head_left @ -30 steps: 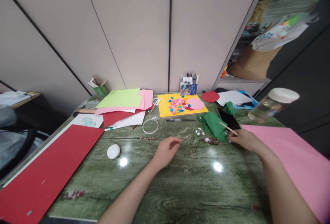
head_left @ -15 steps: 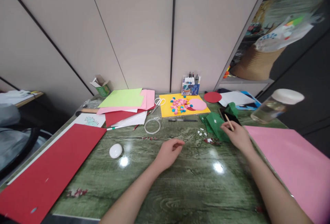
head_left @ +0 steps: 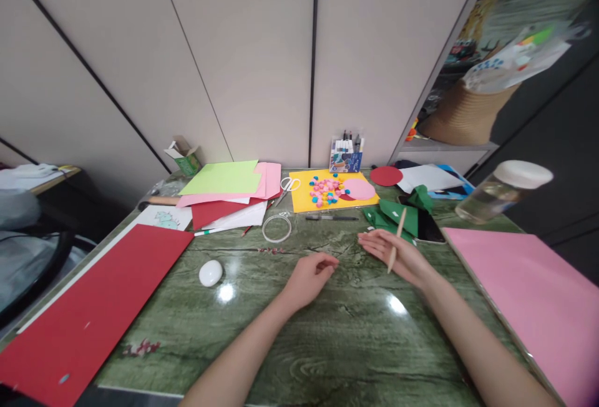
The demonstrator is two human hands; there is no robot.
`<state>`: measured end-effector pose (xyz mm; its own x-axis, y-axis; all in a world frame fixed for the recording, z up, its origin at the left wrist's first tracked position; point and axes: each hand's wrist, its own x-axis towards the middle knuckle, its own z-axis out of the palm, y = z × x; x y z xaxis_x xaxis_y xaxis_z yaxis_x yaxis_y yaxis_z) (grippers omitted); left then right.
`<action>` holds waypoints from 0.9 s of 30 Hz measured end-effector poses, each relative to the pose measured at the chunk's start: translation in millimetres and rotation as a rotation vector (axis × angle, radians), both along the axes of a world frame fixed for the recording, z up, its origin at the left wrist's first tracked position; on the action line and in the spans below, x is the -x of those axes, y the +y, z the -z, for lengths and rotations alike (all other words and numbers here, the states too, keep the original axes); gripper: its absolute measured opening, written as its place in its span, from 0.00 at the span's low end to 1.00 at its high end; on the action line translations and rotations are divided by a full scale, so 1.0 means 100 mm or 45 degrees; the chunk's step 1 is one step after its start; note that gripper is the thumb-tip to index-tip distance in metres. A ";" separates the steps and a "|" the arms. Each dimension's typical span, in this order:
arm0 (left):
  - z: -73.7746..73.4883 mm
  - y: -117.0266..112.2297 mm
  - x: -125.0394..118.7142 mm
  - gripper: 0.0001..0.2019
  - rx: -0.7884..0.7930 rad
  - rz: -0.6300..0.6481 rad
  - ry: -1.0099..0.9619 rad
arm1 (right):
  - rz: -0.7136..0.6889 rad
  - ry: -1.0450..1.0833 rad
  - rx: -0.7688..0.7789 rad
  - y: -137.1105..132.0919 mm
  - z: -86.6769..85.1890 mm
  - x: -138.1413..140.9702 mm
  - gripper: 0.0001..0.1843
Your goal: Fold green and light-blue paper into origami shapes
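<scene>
I see a white-lidded bottle [head_left: 498, 195] of pale liquid [head_left: 484, 202] and a printed box [head_left: 345, 163] of pens [head_left: 347, 144]. My left hand [head_left: 307, 279] curls; whether closed, I can't tell. My right hand [head_left: 408, 261] loosely grips a pale, tapered stick [head_left: 397, 240] tilted across it.

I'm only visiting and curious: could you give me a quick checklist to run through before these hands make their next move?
1. Stick in hand: ok; the right hand has the wooden stick.
2. Left hand free: cannot tell; nothing shows, but its fingers are curled.
3. Green material spread flat: not ok; it is folded and rumpled.
4. Bottle lidded: ok; its white lid is on.
5. Scissors fully shut: cannot tell; too small.
</scene>
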<state>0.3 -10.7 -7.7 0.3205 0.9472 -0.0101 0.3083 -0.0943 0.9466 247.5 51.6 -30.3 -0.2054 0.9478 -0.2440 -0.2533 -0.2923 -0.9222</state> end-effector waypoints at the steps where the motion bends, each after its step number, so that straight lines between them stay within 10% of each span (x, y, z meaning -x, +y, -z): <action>1: 0.00 0.00 0.00 0.11 0.001 0.006 -0.002 | -0.011 0.011 0.010 0.00 0.02 0.04 0.11; 16: 0.01 -0.02 -0.01 0.11 0.029 0.016 0.009 | 0.256 -0.226 -0.211 0.05 -0.01 0.10 0.13; 27: 0.02 -0.01 0.03 0.11 0.008 0.007 0.064 | 0.350 -1.262 -0.337 0.13 -0.04 -0.73 0.20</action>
<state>-2.2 -12.0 -9.9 0.3243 0.9454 -0.0325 0.3552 -0.0898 0.9305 320.2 64.4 -25.9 0.2016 0.9788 0.0356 0.6194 -0.0992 -0.7788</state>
